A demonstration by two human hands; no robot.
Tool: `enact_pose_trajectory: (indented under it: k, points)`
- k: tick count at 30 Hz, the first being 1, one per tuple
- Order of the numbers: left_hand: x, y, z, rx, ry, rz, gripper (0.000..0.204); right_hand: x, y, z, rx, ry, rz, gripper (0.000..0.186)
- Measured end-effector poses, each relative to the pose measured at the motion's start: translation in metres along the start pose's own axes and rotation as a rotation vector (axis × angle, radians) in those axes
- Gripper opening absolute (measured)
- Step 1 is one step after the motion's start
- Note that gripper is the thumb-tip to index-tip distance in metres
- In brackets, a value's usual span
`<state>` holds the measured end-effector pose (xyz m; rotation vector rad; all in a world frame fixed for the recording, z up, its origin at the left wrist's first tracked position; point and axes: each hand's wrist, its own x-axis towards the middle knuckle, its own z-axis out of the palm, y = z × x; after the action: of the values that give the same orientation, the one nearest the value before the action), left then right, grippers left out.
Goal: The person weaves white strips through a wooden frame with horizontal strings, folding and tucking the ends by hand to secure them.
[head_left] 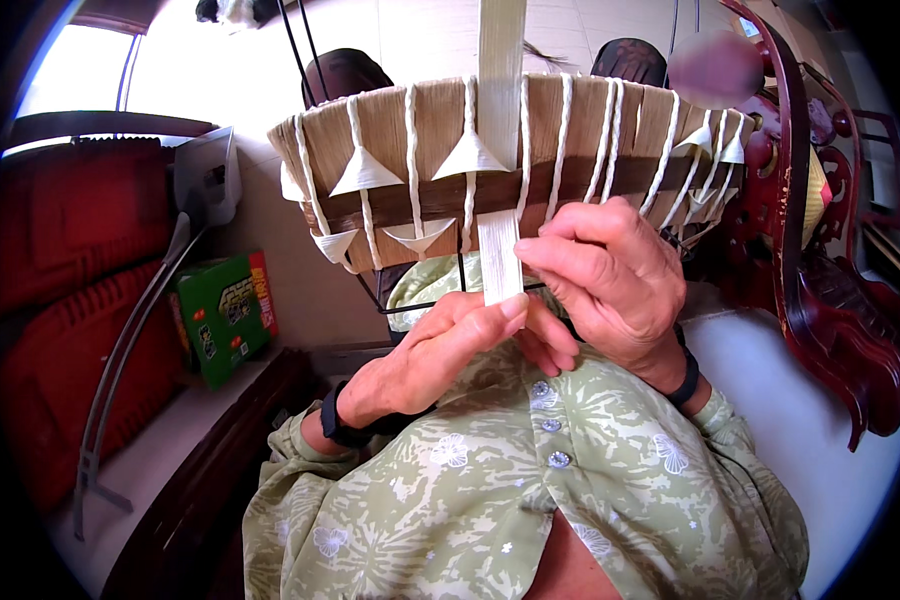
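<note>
In front of my chest stands a curved woven panel (435, 120) of brown flat fibre, crossed by white twisted cords (413, 150) and folded white triangles (473, 157). A flat white strip (501, 240) passes through the panel and comes out toward me below its brown band. My left hand (450, 345) is closed, its thumb pressing the strip's near end against the fingers. My right hand (610, 280) is closed too, its fingertips pinched at the strip's right edge, just under the panel. The strip's other length (501, 80) rises beyond the panel's top edge.
A black wire frame (395, 309) shows under the panel. To the left are red cushions (80, 220), a green box (225, 320) and a grey-white stand (120, 390). Carved dark-red wooden furniture (792, 200) rises close on the right. Another person's blurred head (715, 70) is beyond the panel.
</note>
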<state>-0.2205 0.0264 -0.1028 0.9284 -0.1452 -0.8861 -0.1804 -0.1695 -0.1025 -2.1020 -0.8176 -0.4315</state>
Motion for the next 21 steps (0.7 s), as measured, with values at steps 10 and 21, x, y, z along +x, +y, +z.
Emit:
enact_pose_trajectory:
  k: [10, 21]
  points:
    - [-0.020, 0.040, 0.009, 0.602, 0.091, -0.330, 0.036, -0.011, 0.011, 0.008, -0.170, 0.009, -0.266, 0.031]
    - [0.034, 0.134, -0.018, 1.511, 0.395, 0.198, 0.026, 0.015, 0.000, -0.012, 0.117, -0.053, -0.015, 0.018]
